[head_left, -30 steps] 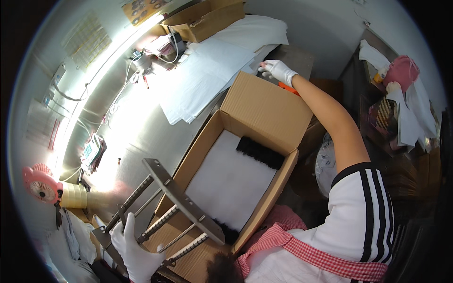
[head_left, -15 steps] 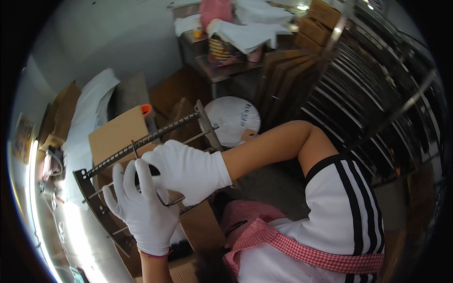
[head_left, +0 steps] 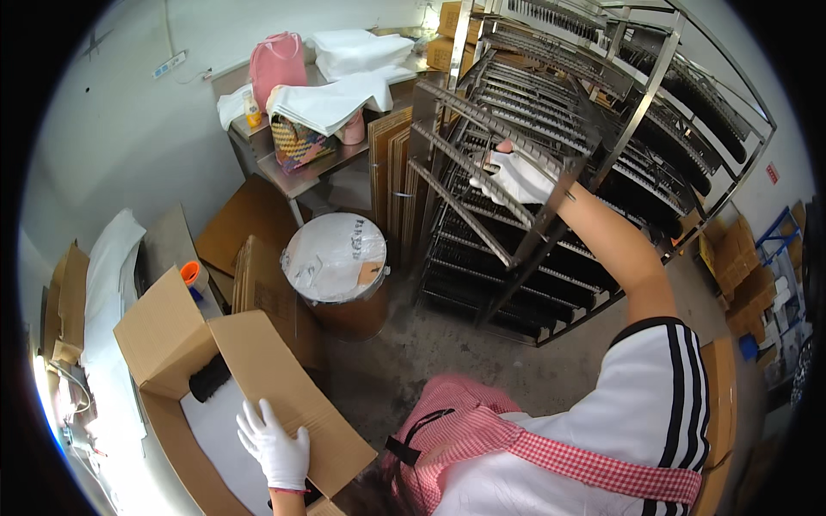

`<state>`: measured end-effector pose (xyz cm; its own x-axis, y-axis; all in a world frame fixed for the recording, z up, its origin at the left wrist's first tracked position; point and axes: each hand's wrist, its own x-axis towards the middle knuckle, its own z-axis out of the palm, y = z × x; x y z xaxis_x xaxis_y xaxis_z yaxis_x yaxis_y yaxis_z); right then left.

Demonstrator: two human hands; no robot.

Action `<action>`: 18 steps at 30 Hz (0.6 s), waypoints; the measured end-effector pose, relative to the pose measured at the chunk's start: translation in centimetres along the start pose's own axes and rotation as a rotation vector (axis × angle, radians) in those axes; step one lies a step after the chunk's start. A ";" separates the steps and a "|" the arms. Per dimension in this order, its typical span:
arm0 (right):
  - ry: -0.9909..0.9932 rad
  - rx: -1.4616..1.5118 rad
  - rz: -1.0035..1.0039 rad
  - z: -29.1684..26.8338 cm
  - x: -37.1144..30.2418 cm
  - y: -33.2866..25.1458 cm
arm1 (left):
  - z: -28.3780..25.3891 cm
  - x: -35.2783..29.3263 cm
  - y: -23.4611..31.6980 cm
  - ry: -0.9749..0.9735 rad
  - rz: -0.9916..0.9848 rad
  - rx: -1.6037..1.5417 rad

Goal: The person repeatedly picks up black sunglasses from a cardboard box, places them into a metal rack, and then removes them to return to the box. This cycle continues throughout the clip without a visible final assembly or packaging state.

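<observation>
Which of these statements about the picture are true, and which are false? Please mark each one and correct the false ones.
1. The left hand rests on a flap of the open cardboard box. True.
2. The right hand holds a metal rack frame up by the tall metal rack. True.
3. Both hands are bare. False: both wear white gloves.
4. The round drum beside the box stands open. False: its top is covered with clear plastic film.
5. A pink bag stands on the metal table by the wall. True.
6. The box is full of red cloth. False: a white sheet and a dark object lie inside.
</observation>
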<state>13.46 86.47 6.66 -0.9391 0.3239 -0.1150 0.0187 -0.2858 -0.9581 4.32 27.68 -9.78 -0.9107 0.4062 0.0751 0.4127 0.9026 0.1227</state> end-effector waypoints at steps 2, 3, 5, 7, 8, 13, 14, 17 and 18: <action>0.012 -0.123 0.104 0.7 -2.1 -2.1 | 1.1 -0.2 -0.1 0.031 -0.060 -0.055; 0.023 -0.222 0.110 1.6 -3.2 -3.3 | 1.2 -0.3 -0.1 0.054 -0.091 -0.096; 0.064 -0.561 0.014 3.7 -5.7 -5.8 | 0.7 -0.6 0.4 0.122 -0.058 -0.058; 0.106 -0.874 -0.187 5.6 -7.9 -9.1 | -0.6 -0.6 0.9 0.153 -0.003 -0.053; 0.125 -1.072 -0.301 6.1 -8.7 -10.4 | -1.2 -0.6 1.0 0.152 0.044 -0.055; 0.651 -1.908 -0.511 6.6 -10.0 -19.2 | -3.3 -0.5 2.7 0.126 -0.037 -0.046; 0.678 -1.947 -0.538 6.2 -9.4 -21.3 | -3.4 -0.4 2.9 0.126 -0.044 -0.048; 0.594 -1.991 -0.527 4.6 -7.1 -27.8 | -3.3 -0.4 3.3 0.126 -0.070 -0.051; 0.545 -2.000 -0.555 3.8 -6.6 -29.4 | -3.2 -0.4 3.4 0.122 -0.081 -0.047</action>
<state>17.80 89.33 36.56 -0.8139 0.2814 0.5082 0.4344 0.8758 0.2106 6.16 30.09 -6.22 -0.9332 0.3094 0.1829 0.3411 0.9227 0.1796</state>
